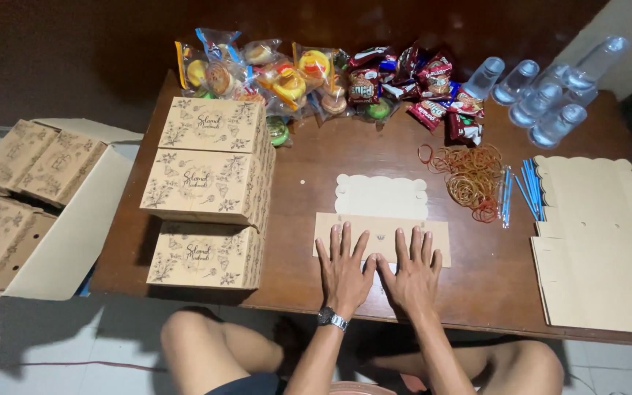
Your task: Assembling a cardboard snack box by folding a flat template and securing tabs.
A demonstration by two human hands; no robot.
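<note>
My left hand (344, 268) and right hand (415, 269) lay flat, fingers spread, pressing the unfolded cardboard box blank (382, 219) onto the wooden table (309, 168). Left of me stood three closed printed boxes (210, 183), contents unseen. Beyond lay rubber bands (471, 175), wrapped snacks (316, 77) and plastic water cups (543, 91).

Boxes (210, 183) left: tan, dark floral print. Flat card (380, 219): plain beige. Table (330, 157): dark brown. Bands (471, 175): orange-red. Straws (529, 189): blue. Far wrappers (418, 80): red.
</note>
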